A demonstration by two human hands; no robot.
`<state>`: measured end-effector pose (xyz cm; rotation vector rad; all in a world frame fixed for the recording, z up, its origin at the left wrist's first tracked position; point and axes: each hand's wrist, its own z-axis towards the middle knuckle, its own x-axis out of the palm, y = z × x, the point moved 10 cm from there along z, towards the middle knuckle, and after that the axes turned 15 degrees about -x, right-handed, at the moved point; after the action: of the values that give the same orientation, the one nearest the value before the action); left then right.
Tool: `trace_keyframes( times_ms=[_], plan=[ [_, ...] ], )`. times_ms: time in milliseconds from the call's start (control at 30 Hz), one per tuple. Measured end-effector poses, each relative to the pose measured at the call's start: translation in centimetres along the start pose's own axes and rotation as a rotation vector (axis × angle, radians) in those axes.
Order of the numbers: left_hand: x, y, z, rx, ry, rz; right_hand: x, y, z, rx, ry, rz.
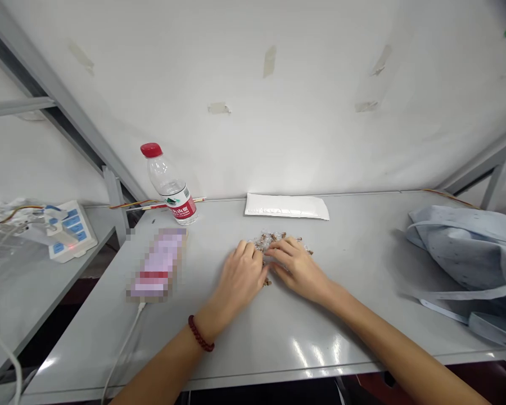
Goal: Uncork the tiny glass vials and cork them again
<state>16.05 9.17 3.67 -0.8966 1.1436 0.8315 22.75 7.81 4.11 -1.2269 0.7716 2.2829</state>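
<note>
Clear-wrapped brown pieces: left hand, right hand nearly together, fingers half-curled on pile; grip unclear.

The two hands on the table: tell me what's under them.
Under the left hand and right hand lies a heap of small brown pieces and clear plastic on the grey table. Bits show past the fingers; what lies directly beneath the palms is covered.

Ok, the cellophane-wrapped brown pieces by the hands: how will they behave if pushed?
The wrapped pieces are probably light, being small. Their shiny wrap may slip. They'd likely scatter if pushed: they lie loose in a heap.
</note>
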Motion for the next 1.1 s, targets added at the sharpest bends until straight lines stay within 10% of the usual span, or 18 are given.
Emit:
trace_keyframes(
  times_ms=[700,1100],
  plan=[
    [-1.1,2.4,0.1,-0.052,0.034,-0.516,-0.9,0.8,-0.2,-0.056,-0.037,-0.116],
    [-0.3,2.6,-0.1,0.017,0.25,-0.471,-0.2,-0.2,-0.9,0.044,0.219,-0.047]
  ],
)
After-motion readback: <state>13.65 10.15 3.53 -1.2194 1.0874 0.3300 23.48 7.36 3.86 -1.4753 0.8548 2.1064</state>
